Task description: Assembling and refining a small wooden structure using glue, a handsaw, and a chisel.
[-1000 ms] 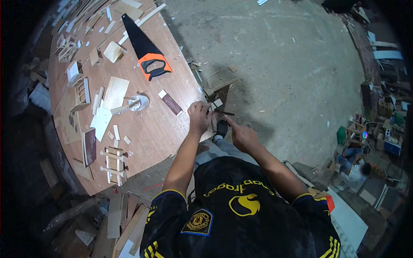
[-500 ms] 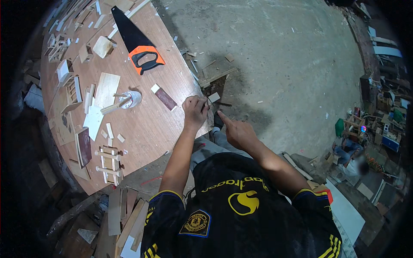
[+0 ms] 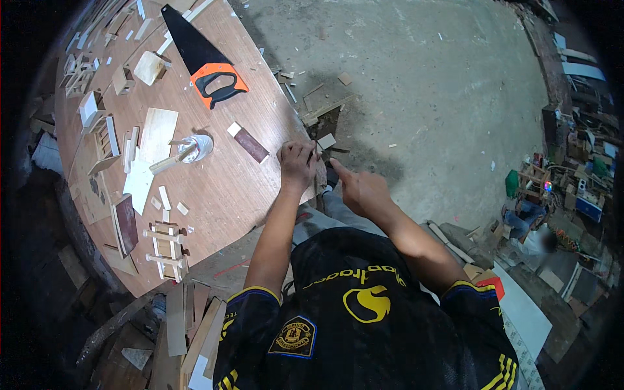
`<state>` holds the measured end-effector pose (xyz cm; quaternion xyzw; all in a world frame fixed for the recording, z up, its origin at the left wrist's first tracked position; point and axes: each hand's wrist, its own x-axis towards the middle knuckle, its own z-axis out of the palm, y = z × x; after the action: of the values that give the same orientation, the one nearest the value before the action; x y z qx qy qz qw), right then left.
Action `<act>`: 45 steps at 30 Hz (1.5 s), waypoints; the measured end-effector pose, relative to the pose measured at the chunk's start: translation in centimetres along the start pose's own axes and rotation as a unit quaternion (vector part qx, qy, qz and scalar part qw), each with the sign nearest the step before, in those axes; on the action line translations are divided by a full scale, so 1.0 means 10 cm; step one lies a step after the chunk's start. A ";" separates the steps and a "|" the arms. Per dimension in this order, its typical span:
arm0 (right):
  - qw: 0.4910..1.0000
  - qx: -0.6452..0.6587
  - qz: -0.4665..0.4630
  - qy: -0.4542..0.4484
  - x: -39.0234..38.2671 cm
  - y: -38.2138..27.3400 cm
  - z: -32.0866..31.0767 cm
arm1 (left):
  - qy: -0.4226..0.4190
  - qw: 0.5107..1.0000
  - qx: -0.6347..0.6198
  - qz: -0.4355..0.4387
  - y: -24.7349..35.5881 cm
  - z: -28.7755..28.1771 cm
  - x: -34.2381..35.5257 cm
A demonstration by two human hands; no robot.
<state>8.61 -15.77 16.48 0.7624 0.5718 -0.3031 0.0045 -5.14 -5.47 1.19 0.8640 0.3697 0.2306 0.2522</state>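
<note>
My left hand (image 3: 299,164) is closed at the right edge of the wooden table (image 3: 221,201), its fingers curled down over something I cannot make out. To its right, past the edge, is my right hand (image 3: 365,193). Its index finger stretches toward the left hand, while the other fingers fold under; whatever they hold is hidden. Left of my left hand lies a block partly wrapped in dark red-brown material (image 3: 251,144), with one pale end bare. Farther off rests a handsaw (image 3: 207,65) with a black blade and an orange-and-black handle.
A clear cup (image 3: 197,148) with wooden sticks stands on the table. Small wooden models, including a ladder-like frame (image 3: 166,250), fill its left side. Offcuts (image 3: 326,141) lie on the concrete floor (image 3: 422,84). Boards (image 3: 188,325) lean below the table; a person (image 3: 536,240) sits at far right.
The view has shifted slightly. My right index fingertip has moved a little farther from me. Both hands otherwise keep nearly the same pose.
</note>
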 end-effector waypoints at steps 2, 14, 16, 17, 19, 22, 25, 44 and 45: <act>1.000 -0.010 0.012 0.000 -0.03 -0.02 -0.04 | -0.003 1.000 0.000 -0.002 0.02 -0.01 0.02; 0.995 0.008 0.078 -0.055 0.28 -0.17 -0.22 | -0.027 1.000 -0.003 0.005 -0.02 0.01 0.01; 0.996 0.007 0.073 -0.054 0.29 -0.18 -0.23 | -0.023 1.000 0.011 0.006 -0.03 0.00 -0.01; 0.996 0.005 0.067 -0.052 0.31 -0.19 -0.23 | -0.023 1.000 0.011 0.006 -0.04 0.00 0.00; 0.996 -0.007 0.065 -0.058 0.27 -0.22 -0.31 | -0.022 1.000 0.014 0.009 -0.02 0.01 0.00; 0.994 -0.014 0.080 -0.068 0.35 -0.24 -0.26 | -0.019 1.000 -0.003 0.008 -0.02 -0.01 0.03; 0.994 -0.015 0.084 -0.073 0.37 -0.22 -0.27 | -0.022 1.000 -0.007 0.003 0.01 -0.03 0.01; 0.991 -0.034 0.086 -0.099 0.50 -0.31 -0.29 | -0.009 1.000 -0.010 0.019 -0.01 -0.02 0.04; 0.991 -0.033 0.084 -0.099 0.49 -0.31 -0.30 | -0.003 1.000 -0.009 0.018 0.00 -0.01 0.04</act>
<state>8.08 -9.34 17.69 0.7733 0.5121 -0.3566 0.1119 -4.94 -5.10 1.35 0.8689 0.3512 0.2360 0.2567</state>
